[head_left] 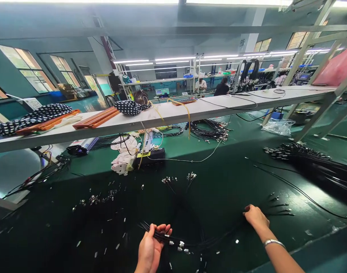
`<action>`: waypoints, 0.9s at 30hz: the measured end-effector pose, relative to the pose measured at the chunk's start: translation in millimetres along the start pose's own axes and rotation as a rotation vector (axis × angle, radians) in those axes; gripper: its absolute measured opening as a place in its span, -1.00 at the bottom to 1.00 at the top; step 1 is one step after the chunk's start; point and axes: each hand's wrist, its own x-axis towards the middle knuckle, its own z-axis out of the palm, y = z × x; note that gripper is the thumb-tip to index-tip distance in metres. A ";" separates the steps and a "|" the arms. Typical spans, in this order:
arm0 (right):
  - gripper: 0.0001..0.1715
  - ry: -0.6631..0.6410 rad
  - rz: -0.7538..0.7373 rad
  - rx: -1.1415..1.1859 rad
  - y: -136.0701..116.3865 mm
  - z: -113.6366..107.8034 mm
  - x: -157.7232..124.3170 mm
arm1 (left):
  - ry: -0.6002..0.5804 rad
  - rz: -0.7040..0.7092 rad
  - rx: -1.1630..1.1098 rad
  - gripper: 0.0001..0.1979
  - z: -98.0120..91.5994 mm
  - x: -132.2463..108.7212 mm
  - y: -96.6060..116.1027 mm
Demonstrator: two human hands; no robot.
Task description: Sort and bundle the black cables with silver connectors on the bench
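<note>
Near the bottom centre, my left hand (150, 246) is curled round several thin black cables (159, 236), its thumb pressing on them. Silvery-white connectors (181, 243) show on the cables just right of those fingers. My right hand (256, 217), with a silver bangle at the wrist, is lowered to the dark green worktop (224, 189). Its fingers are closed on black cables, whose metal-tipped ends (287, 211) stick out to the right. The exact grip is partly hidden, as the cables are dark against the surface.
Two fans of cable ends (191, 176) lie ahead, and small loose connectors (95, 199) are scattered leftward. A thick cable bundle (301, 151) lies at right. A power strip (150, 156) stands below a white shelf (219, 104) crossing the view. People sit farther back.
</note>
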 end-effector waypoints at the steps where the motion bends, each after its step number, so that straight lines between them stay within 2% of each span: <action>1: -0.71 0.003 0.011 0.017 0.2 0.1 -0.5 | 0.002 0.005 0.007 -0.87 -1.0 0.8 -0.6; 9: -0.73 0.026 0.024 0.240 4.4 -2.0 -1.6 | 0.049 -0.011 0.053 -0.90 -11.1 6.4 -7.5; 12: -0.70 0.061 0.004 0.378 8.6 -5.9 -11.4 | 0.035 -0.011 0.053 -0.92 -11.9 6.3 -9.1; 14: -0.68 0.088 0.020 0.482 15.4 -6.4 -28.1 | -0.008 -0.041 0.059 -0.91 -13.7 7.0 -8.8; 18: -0.71 0.079 0.085 0.699 36.2 1.4 -80.3 | -0.081 -0.134 0.116 -0.83 -17.2 16.1 -5.0; 22: -0.77 0.052 0.151 0.812 56.1 10.8 -115.5 | -0.057 -0.275 0.176 -0.81 -7.9 31.8 -4.0; 25: -0.80 0.055 0.141 0.776 69.4 8.0 -112.5 | -0.033 -0.342 0.226 -0.86 -5.5 31.0 -1.7; 27: -0.81 0.063 0.079 0.699 77.6 -0.7 -96.5 | 0.017 -0.283 0.305 -0.88 -14.5 21.4 2.8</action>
